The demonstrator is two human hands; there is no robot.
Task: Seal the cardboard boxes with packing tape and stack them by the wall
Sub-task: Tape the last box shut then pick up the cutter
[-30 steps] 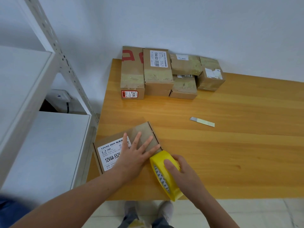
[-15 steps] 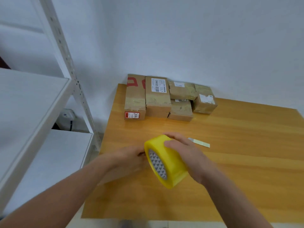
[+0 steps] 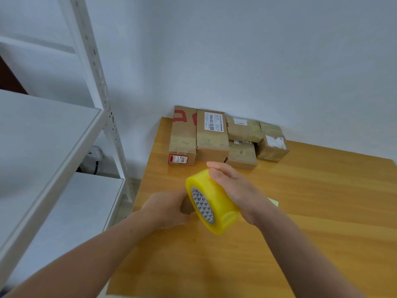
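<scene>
Now sealing step: right hand (image 3: pixel 236 190), fingers wrapped round yellow tape roll (image 3: pixel 217 208) above table (image 3: pixel 326 203); left hand (image 3: pixel 165 209) curls on cardboard box (image 3: pixel 185 206), mostly hidden. Next, likely: pull tape across flaps. Sealed boxes (image 3: pixel 212 139) against wall (image 3: pixel 257 61).

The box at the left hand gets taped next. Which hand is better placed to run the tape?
Right. The right hand grips the yellow tape roll, held above the table. The left hand beside it seems to hold the brown box, mostly hidden behind the roll, so it suits steadying.
</scene>
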